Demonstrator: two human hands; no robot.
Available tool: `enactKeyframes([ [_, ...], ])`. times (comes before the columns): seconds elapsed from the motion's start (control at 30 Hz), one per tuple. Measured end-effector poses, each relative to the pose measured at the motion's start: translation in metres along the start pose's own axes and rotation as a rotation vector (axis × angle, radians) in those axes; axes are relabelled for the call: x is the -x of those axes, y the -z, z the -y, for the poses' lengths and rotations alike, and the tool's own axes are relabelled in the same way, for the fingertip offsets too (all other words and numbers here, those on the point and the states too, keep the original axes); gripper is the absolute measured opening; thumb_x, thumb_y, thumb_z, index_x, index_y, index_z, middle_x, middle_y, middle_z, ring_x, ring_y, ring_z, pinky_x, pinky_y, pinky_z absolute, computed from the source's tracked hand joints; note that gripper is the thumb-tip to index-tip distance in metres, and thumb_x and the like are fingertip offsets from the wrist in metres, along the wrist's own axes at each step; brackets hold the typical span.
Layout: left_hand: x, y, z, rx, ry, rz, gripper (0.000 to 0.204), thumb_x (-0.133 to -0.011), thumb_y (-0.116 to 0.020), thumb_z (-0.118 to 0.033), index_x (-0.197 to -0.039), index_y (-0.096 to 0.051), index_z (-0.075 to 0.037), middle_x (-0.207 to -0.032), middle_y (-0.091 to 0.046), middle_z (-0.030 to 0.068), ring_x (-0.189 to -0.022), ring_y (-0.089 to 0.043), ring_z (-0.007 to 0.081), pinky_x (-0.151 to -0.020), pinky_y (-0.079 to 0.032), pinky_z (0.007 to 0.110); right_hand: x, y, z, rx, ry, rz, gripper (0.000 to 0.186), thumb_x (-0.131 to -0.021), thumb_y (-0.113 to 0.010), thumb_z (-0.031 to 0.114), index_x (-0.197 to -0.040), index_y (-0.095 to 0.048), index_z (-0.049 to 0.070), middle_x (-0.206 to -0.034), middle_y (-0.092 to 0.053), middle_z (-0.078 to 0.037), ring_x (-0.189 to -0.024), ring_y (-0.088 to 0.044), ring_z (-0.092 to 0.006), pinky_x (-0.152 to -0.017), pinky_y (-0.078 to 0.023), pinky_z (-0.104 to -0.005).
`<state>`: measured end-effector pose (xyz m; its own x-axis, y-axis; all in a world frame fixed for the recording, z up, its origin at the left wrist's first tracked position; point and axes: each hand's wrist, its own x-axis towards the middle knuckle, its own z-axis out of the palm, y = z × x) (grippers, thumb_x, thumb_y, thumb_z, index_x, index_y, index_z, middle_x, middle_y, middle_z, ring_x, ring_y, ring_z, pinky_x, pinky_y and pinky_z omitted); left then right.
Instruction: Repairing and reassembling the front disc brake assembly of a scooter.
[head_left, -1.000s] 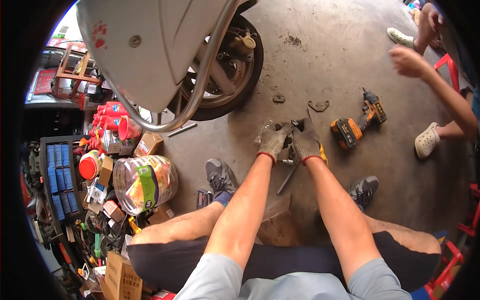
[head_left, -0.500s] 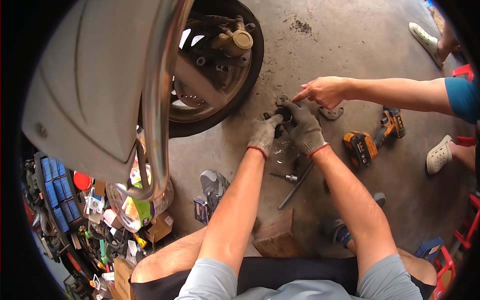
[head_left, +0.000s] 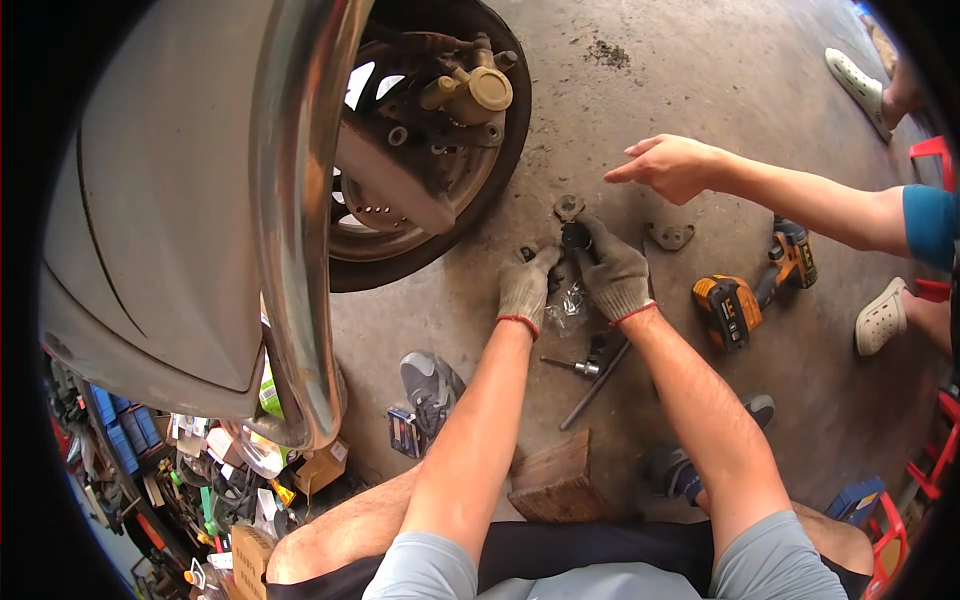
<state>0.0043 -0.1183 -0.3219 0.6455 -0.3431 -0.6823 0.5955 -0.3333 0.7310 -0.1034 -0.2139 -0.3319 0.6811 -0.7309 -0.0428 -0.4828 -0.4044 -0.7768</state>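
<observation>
Right hand (head_left: 612,270): grasping black round part (head_left: 576,236)
Left hand (head_left: 529,284): curled around dark piece (head_left: 527,254)
Black round part: at right fingertips, between the two hands

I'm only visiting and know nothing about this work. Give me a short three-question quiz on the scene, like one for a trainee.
1. True or false: the orange-and-black power tool touches the tyre.
2. Which colour is the sleeve on the pointing arm? A) red B) teal C) white
3. Fill in: the part in the person's right grip is ____ in colour.

Key: 1. False, they lie well apart. 2. B. 3. Black.
</observation>
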Motion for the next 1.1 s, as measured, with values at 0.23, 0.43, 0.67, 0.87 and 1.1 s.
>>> enactKeyframes([
  [0.23,0.002,0.004,0.003,-0.060,0.022,-0.015,0.017,-0.083,-0.074,-0.011,-0.097,-0.072,-0.001,-0.081,-0.071,0.0056,-0.059,-0.064,0.0120,-0.052,-0.049,0.024,-0.030,0.011,-0.007,0.106,0.099,0.042,0.045,-0.090,-0.065,0.026,-0.134,-0.056,0.019,-0.106,-0.070,-0.016,-0.097,-0.068,-0.0355,-0.078,-0.055,-0.0450],
  [0.43,0.000,0.008,0.005,0.028,0.025,0.061,0.021,-0.085,-0.071,-0.010,-0.103,-0.071,0.001,-0.084,-0.073,0.0078,-0.058,-0.063,0.0127,-0.053,-0.049,0.025,-0.075,0.024,-0.012,0.208,0.347,0.274,0.032,-0.092,-0.060,0.023,-0.123,-0.062,0.017,-0.100,-0.071,-0.014,-0.094,-0.069,-0.0349,-0.075,-0.057,-0.0438],
  [0.67,-0.002,0.015,0.007,0.017,0.050,0.061,0.023,-0.088,-0.067,-0.009,-0.109,-0.070,0.000,-0.089,-0.073,0.0090,-0.061,-0.063,0.0126,-0.054,-0.049,0.024,-0.086,0.032,0.010,0.457,0.404,0.414,0.022,-0.095,-0.055,0.019,-0.115,-0.064,0.015,-0.091,-0.072,-0.014,-0.085,-0.071,-0.0356,-0.066,-0.057,-0.0445],
  [0.87,0.000,-0.001,0.005,0.035,0.063,0.077,0.021,-0.088,-0.067,-0.009,-0.107,-0.070,0.000,-0.089,-0.074,0.0088,-0.060,-0.063,0.0125,-0.054,-0.050,0.024,-0.085,0.030,-0.023,0.341,0.322,0.282,0.023,-0.092,-0.058,0.016,-0.115,-0.064,0.013,-0.094,-0.070,-0.017,-0.092,-0.070,-0.0356,-0.075,-0.057,-0.0450],
  [1.1,-0.027,-0.014,-0.004,-0.335,-0.317,0.087,0.025,-0.084,-0.069,-0.012,-0.106,-0.073,-0.001,-0.071,-0.067,0.0027,-0.055,-0.059,0.0096,-0.051,-0.046,0.026,-0.042,0.015,-0.009,0.051,-0.168,-0.061,0.032,-0.087,-0.070,0.022,-0.110,-0.063,0.001,-0.099,-0.068,-0.024,-0.097,-0.066,-0.0407,-0.082,-0.053,-0.0451],
])
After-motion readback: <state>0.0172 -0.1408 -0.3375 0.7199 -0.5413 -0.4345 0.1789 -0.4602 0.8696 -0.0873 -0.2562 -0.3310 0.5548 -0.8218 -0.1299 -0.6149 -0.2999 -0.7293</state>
